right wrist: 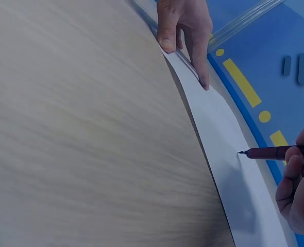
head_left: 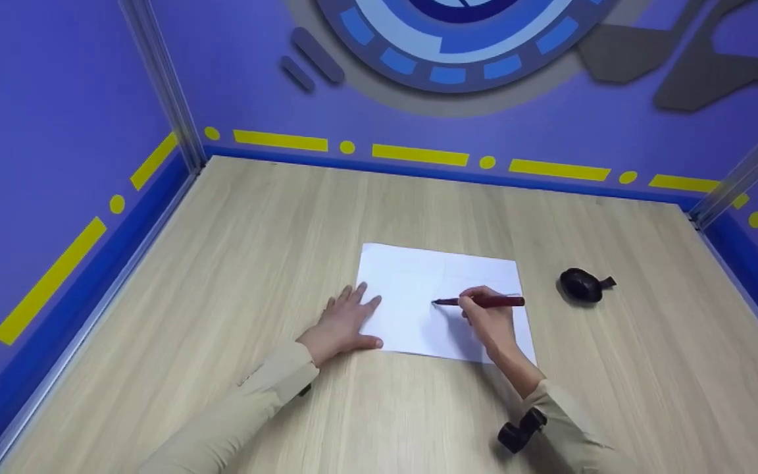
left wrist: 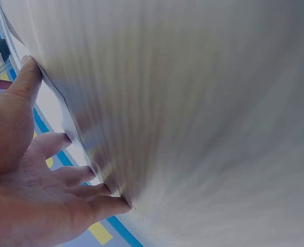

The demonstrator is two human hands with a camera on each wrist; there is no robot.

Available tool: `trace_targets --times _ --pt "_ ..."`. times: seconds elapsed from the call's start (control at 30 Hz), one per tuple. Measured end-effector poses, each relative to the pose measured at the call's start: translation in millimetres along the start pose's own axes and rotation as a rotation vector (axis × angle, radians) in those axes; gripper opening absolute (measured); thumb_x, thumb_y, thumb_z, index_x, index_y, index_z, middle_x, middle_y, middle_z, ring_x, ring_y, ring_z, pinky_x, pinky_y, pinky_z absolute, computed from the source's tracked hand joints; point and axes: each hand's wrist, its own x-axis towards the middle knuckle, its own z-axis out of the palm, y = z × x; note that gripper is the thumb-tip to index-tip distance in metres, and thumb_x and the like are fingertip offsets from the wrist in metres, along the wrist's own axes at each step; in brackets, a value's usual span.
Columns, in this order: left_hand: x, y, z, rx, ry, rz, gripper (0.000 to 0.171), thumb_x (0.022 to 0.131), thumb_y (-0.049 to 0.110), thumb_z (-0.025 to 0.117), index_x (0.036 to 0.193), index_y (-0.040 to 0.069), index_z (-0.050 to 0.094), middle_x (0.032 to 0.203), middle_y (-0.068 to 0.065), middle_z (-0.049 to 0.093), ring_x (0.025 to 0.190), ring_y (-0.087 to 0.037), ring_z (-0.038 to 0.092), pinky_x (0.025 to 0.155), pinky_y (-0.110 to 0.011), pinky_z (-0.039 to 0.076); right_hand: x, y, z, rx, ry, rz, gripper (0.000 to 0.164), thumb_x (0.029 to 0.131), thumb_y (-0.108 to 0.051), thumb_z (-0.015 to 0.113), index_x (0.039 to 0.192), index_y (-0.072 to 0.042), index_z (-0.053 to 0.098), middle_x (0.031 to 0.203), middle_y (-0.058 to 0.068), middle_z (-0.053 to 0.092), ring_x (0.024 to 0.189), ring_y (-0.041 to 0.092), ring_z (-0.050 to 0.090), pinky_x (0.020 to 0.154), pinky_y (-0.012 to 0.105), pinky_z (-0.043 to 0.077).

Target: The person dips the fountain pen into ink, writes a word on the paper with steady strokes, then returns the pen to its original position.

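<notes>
A white sheet of paper (head_left: 412, 322) lies on the wooden table. My left hand (head_left: 343, 322) rests at its left edge with fingers spread, thumb and fingertips along the paper's border. The left wrist view shows the same spread hand (left wrist: 44, 180) from its palm side. Over the right half of the sheet, my right hand (head_left: 491, 322) pinches a dark red pen (head_left: 501, 301) between thumb and fingers. The pen's dark tip points left, right at the paper near its middle. In the right wrist view the pen (right wrist: 268, 153) casts a shadow on the sheet.
To the right of the paper sits a small black rounded dish (head_left: 581, 286) with a short tab. Blue-purple walls with yellow marks (head_left: 418, 155) border the table's back and sides. A black device (head_left: 522, 431) is on the right sleeve.
</notes>
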Motion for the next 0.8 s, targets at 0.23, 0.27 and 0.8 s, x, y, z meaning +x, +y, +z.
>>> trace_targets --times 0.23,0.27,0.8 --pt "0.0 -0.8 -1.0 -0.012 -0.002 0.010 0.081 0.080 0.042 0.069 0.147 0.016 0.031 0.158 -0.015 0.014 0.145 -0.041 0.011 0.116 -0.058 0.016 -6 -1 0 -0.020 -0.022 0.003 0.011 0.082 -0.011 0.060 0.089 -0.005 0.064 0.064 -0.001 0.058 0.061 0.017 0.055 0.048 0.021 0.039" --pt "0.1 -1.0 -0.9 -0.013 -0.003 0.011 0.081 0.080 0.042 0.069 0.147 0.016 0.031 0.158 -0.015 0.014 0.145 -0.040 0.011 0.116 -0.058 0.016 -7 -1 0 -0.017 -0.026 0.003 0.010 0.083 -0.011 0.060 0.089 -0.004 0.065 0.064 -0.001 0.058 0.062 0.018 0.055 0.049 0.021 0.039" --pt "-0.6 -2.2 -0.5 -0.030 -0.015 0.018 0.081 0.080 0.043 0.069 0.147 0.016 0.032 0.158 -0.015 0.013 0.145 -0.040 0.010 0.116 -0.059 0.015 -23 1 7 0.022 -0.053 -0.025 0.006 0.080 -0.006 0.061 0.084 -0.003 0.065 0.059 -0.002 0.056 0.055 0.010 0.051 0.047 0.020 0.035"
